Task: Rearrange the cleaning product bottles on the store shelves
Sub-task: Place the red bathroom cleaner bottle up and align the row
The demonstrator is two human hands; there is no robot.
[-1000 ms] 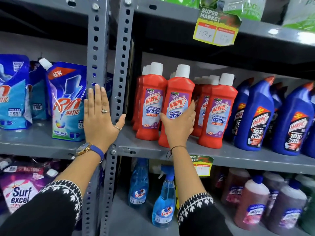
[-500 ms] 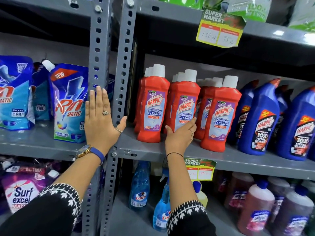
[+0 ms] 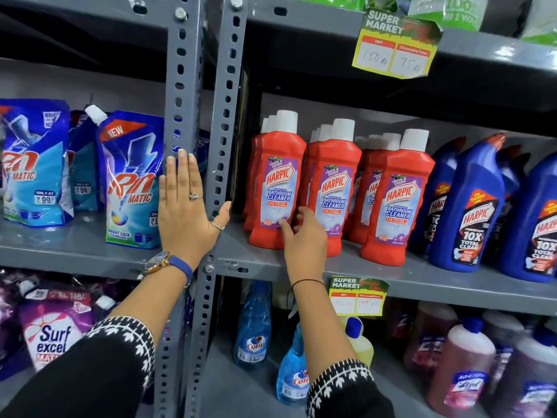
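Three rows of red Harpic bathroom cleaner bottles with white caps stand on the grey middle shelf (image 3: 259, 265). The left front bottle (image 3: 278, 188) and the middle front bottle (image 3: 333, 200) stand close together; the right front bottle (image 3: 398, 200) stands apart. My right hand (image 3: 304, 239) is low in front of the gap between the left and middle bottles, its fingertips touching their lower parts, fingers apart, gripping nothing. My left hand (image 3: 188, 206) rests flat and open against the perforated grey upright (image 3: 180, 86).
Blue Harpic toilet cleaner bottles (image 3: 465, 212) fill the shelf to the right. Rin Matic pouches (image 3: 132, 182) stand on the left shelf, Surf Excel packs (image 3: 51, 339) below. Blue Colin spray bottles (image 3: 253, 330), a yellow bottle (image 3: 360, 342) and pink Lizol bottles (image 3: 464, 366) sit on the lower shelf. Price tags (image 3: 394, 46) hang from shelf edges.
My right hand let go of the middle red bottle, which now stands upright further back, and dropped lower and left toward the gap between the bottles. My left hand stayed on the upright.
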